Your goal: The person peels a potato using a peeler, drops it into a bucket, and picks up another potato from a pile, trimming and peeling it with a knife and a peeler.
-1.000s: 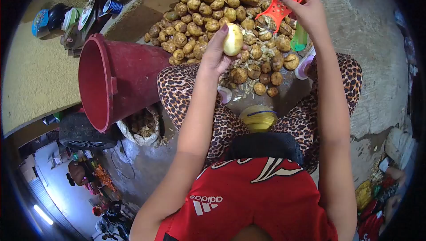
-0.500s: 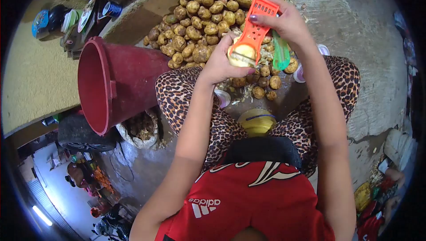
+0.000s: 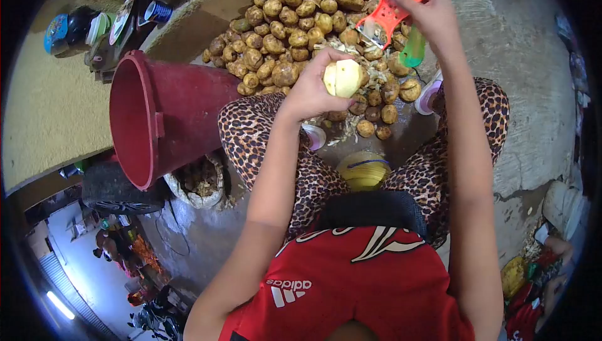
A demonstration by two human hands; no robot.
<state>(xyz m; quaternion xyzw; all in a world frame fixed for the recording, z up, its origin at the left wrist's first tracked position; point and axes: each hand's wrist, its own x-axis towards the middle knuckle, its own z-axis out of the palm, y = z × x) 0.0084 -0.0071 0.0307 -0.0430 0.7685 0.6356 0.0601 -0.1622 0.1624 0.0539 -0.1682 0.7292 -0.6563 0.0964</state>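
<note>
My left hand (image 3: pixel 311 87) is wrapped round a mostly peeled, pale yellow potato (image 3: pixel 348 79). Up and to the right, my right hand (image 3: pixel 429 11) grips an orange peeler (image 3: pixel 390 10) with holes in its flat handle. The peeler's blade end points down and left, apart from the potato. A clear green handle (image 3: pixel 414 47) sticks out below the right hand; the hand hides its middle, and a pale strip shows above, like a knife. Beyond both hands lies a heap of unpeeled brown potatoes (image 3: pixel 274 46), with pale peelings (image 3: pixel 342 45) scattered at its near side.
A large red bucket (image 3: pixel 153 121) lies tipped at the left, its mouth facing left. A white sack (image 3: pixel 199 184) is below it. Between my legs sits a yellowish container (image 3: pixel 364 175). A low wall (image 3: pixel 50 102) runs along the left; people are in the background at the lower left.
My right hand has lifted the orange peeler and the green-handled thing off the potato, up and to the right. In my left hand the potato has turned, showing a cut, pale face.
</note>
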